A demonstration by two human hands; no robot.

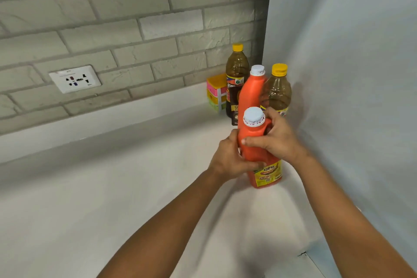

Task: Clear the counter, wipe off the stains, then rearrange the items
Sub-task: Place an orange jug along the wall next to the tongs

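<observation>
We stand at a white table [112, 198] below a grey brick wall, with a pale panel closing its right edge. Both our hands grasp the near orange bottle [259, 153]: the left hand [228, 160] wraps its left side, the right hand [276, 140] curls round the shoulder and handle just under the white cap. The bottle stands by the table's right edge, in front of the back right corner. We judge this the rearranging step; to do it well we should keep the bottle upright, set its base flat, and leave a gap from the second orange bottle [250, 90] behind it. Its yellow label is too blurred to read surely. The tall dark bottle [235, 83] shows letters like "G" and "ST"; nothing is legible on the yellow-capped bottle [278, 90] beside it.
</observation>
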